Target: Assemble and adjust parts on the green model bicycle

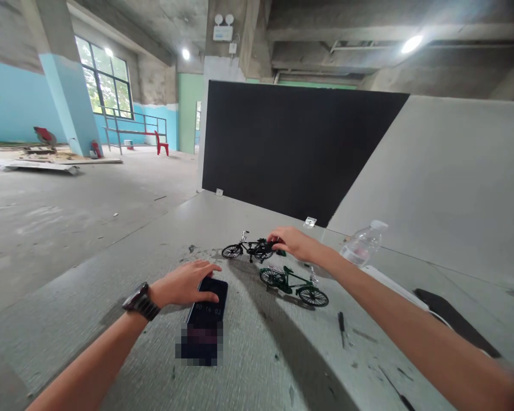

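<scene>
My left hand (187, 282) lies flat on the top of a dark phone (206, 315) that rests on the grey table (248, 365); a black watch sits on that wrist. My right hand (292, 242) reaches forward and pinches the rear end of a small black model bicycle (245, 249) standing on the table. A green model bicycle (294, 284) stands just in front of that hand, untouched.
A clear plastic bottle (362, 244) lies at the right by a white board and a dark flat object (454, 319). A small dark screwdriver (341, 326) lies near the green bicycle. Black and grey panels (291, 148) close off the table's back.
</scene>
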{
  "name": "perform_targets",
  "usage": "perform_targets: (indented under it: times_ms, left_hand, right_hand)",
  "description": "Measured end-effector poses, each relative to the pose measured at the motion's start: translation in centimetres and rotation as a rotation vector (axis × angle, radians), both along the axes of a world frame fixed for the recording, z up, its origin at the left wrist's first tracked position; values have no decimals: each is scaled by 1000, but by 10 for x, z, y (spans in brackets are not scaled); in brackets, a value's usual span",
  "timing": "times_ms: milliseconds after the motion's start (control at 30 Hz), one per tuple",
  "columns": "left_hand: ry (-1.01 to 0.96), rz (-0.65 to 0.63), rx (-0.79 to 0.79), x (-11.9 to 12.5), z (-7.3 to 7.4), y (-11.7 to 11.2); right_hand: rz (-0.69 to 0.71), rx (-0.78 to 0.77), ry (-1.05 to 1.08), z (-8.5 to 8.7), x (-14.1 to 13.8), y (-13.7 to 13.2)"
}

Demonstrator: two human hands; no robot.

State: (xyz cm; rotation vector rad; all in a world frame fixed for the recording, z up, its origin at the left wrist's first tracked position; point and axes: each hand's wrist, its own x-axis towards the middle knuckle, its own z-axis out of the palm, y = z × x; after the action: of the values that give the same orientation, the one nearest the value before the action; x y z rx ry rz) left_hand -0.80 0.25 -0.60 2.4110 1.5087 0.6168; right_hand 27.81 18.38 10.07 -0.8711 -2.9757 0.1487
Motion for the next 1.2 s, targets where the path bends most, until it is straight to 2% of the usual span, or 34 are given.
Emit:
perform_targets:
  times_ms: [267,500,667,800,867,933,1033,1100,1200]
  left_hand:
    - [4,9,10,0,0,0]
    - [-24,26,31,2,2,1]
    - [-28,72,61,3,8,1]
    - [-26,112,116,6,13,0]
    - [-27,93,162,9,14,0]
    - [-22,56,200,13,16,-1]
    - [-11,14,217,19,19,-2]
    - [-4,7,213,22,21,-3]
    - [10,8,203,22,22,-2]
  right_hand:
    - [-88,-38,6,-12,-2,8]
    - [-80,-28,-18,-16,-3,10]
    - [-58,-9,-20,-10,0,11]
    - [-121,30,86,6,4,37]
    - [-156,2,66,6,1,59]
    - [-154,-44,12,-3,-7,82]
    - [-131,-144,-85,-26,-23,110]
    - [-122,-201,-123,-40,-32,122]
    - [-103,-288,-148,-51,-40,131]
